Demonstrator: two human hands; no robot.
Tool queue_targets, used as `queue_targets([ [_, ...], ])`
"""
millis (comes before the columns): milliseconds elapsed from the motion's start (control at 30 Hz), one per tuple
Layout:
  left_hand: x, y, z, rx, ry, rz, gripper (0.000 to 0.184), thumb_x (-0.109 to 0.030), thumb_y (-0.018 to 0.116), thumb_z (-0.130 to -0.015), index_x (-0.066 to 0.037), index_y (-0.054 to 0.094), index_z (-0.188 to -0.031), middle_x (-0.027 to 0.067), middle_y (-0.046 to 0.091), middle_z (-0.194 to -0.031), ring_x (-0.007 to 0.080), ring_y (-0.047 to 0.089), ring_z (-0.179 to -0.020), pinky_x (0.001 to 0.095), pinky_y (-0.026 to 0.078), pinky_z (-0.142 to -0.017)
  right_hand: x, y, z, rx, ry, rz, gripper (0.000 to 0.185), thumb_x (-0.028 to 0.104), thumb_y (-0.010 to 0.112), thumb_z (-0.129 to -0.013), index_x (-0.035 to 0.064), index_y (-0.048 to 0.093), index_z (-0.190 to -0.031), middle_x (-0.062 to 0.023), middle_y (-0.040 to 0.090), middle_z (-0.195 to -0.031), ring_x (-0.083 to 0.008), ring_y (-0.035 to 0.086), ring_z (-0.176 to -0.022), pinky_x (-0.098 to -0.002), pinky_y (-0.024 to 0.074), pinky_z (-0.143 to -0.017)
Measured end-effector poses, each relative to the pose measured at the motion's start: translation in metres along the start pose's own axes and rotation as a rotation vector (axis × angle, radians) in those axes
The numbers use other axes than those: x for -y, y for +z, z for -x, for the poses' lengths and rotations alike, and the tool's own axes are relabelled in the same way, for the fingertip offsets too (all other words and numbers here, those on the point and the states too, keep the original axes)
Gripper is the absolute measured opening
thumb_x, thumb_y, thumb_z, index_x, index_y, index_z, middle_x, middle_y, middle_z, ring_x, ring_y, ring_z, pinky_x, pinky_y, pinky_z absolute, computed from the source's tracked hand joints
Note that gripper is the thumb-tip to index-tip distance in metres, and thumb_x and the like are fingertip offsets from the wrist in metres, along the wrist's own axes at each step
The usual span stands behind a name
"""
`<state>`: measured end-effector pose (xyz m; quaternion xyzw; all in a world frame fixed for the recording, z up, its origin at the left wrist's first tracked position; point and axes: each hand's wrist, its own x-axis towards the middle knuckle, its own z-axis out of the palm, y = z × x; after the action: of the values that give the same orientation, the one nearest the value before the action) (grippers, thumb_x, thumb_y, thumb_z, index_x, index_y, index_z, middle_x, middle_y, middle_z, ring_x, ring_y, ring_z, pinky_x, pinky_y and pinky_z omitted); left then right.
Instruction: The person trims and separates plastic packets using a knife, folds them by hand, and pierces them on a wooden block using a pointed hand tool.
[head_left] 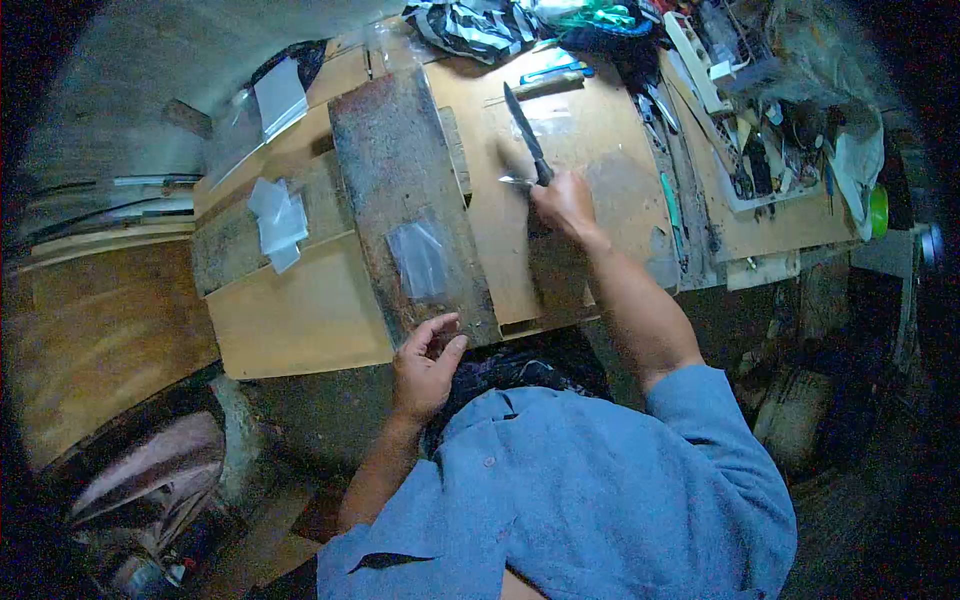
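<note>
Far edge of the surface (300,325): we see a black-and-white striped plastic bag (475,30), green plastic (600,16) beside it. Nearer, a blue utility knife (555,72), lying flat. Right, we note a slanted white power strip (694,62); near it, a white tray (770,201) crowded with small tools (758,165). Far left: wooden strips (110,241).

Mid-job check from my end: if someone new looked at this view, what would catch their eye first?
Probably the long dark knife in the right hand, its blade pointing away from the person over the tabletop. Next, the worn dark board left of it, with a clear plastic sheet on its nearer half and the left hand at its near end.
</note>
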<state>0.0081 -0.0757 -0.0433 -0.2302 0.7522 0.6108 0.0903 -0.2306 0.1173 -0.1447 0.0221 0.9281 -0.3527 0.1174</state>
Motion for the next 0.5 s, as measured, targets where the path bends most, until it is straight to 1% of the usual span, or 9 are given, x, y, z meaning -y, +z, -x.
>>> queue_targets([
  [67,0.005,-0.002,-0.002,0.001,0.036,-0.004,0.029,-0.013,0.064,-0.084,-0.003,0.060,-0.111,0.0038,0.063,-0.092,0.0108,0.057,-0.080,0.0263,0.047,-0.073,-0.002,-0.012,0.006,0.085,-0.043,-0.050,0.023,0.020,0.065,-0.073,-0.0007,0.060,-0.083,-0.0145,0.060,-0.062,-0.0268,0.059,-0.058,-0.0385,0.0473,-0.056],
  [100,0.002,-0.002,-0.002,-0.003,0.036,-0.002,0.029,-0.013,0.064,-0.084,-0.003,0.060,-0.111,0.0038,0.063,-0.092,0.0108,0.057,-0.080,0.0263,0.047,-0.073,-0.003,-0.017,0.013,0.086,-0.046,-0.050,0.023,0.020,0.065,-0.073,-0.0007,0.060,-0.083,-0.0145,0.060,-0.062,-0.0268,0.059,-0.058,-0.0385,0.0473,-0.056],
  [167,-0.008,-0.001,-0.005,0.012,0.012,0.066,0.031,-0.014,0.064,-0.084,-0.003,0.059,-0.112,0.0057,0.062,-0.097,0.0119,0.057,-0.083,0.0272,0.047,-0.073,-0.003,-0.030,0.031,0.175,0.047,-0.446,0.020,0.021,0.067,-0.074,0.0032,0.060,-0.079,-0.0030,0.054,-0.058,-0.0131,0.051,-0.052,-0.0298,0.0407,-0.048],
  [200,-0.010,-0.001,-0.009,0.012,0.013,0.069,0.031,-0.014,0.064,-0.084,-0.003,0.059,-0.112,0.0057,0.062,-0.097,0.0119,0.057,-0.083,0.0272,0.047,-0.073,0.014,-0.047,0.046,0.174,0.045,-0.444,0.020,0.021,0.067,-0.074,0.0032,0.060,-0.079,-0.0030,0.054,-0.058,-0.0131,0.051,-0.052,-0.0298,0.0407,-0.048],
  [267,-0.014,-0.001,-0.018,0.042,0.076,0.004,0.033,-0.015,0.066,-0.084,-0.002,0.059,-0.113,0.0073,0.061,-0.101,0.0134,0.057,-0.089,0.0282,0.048,-0.074,0.052,-0.084,0.077,0.283,0.163,-0.505,0.014,0.017,0.067,-0.077,0.0051,0.060,-0.077,0.0035,0.049,-0.059,-0.0070,0.046,-0.053,-0.0256,0.0369,-0.048],
  [300,-0.018,0.000,-0.022,0.043,0.079,0.006,0.033,-0.015,0.066,-0.084,-0.002,0.059,-0.113,0.0073,0.061,-0.101,0.0134,0.057,-0.089,0.0282,0.048,-0.074,0.049,-0.085,0.085,0.281,0.162,-0.504,0.014,0.017,0.067,-0.077,0.0051,0.060,-0.077,0.0035,0.049,-0.059,-0.0070,0.046,-0.053,-0.0256,0.0369,-0.048],
  [367,-0.035,0.007,-0.027,0.111,0.082,0.034,0.033,-0.016,0.066,-0.083,-0.002,0.059,-0.113,0.0076,0.060,-0.102,0.0147,0.057,-0.093,0.0292,0.048,-0.076,0.038,-0.086,0.098,0.370,-0.120,-0.518,0.013,0.014,0.067,-0.078,0.0036,0.060,-0.079,0.0021,0.051,-0.060,-0.0065,0.047,-0.057,-0.0245,0.0387,-0.052],
  [400,-0.043,0.011,-0.029,0.112,0.084,0.034,0.033,-0.016,0.066,-0.083,-0.002,0.059,-0.113,0.0076,0.060,-0.102,0.0147,0.057,-0.093,0.0292,0.048,-0.076,0.036,-0.086,0.105,0.405,-0.107,-0.427,0.011,0.015,0.066,-0.077,0.0053,0.063,-0.082,0.0000,0.056,-0.063,-0.0076,0.048,-0.058,-0.0260,0.0408,-0.053],
  [500,-0.055,0.025,-0.028,0.215,0.111,0.114,0.033,-0.016,0.066,-0.084,0.000,0.059,-0.112,0.0086,0.060,-0.104,0.0141,0.057,-0.093,0.0272,0.048,-0.075,0.043,-0.082,0.128,0.460,-0.179,-0.408,0.013,0.013,0.067,-0.075,0.0041,0.063,-0.083,-0.0026,0.057,-0.063,-0.0093,0.051,-0.060,-0.0277,0.0435,-0.056],
])
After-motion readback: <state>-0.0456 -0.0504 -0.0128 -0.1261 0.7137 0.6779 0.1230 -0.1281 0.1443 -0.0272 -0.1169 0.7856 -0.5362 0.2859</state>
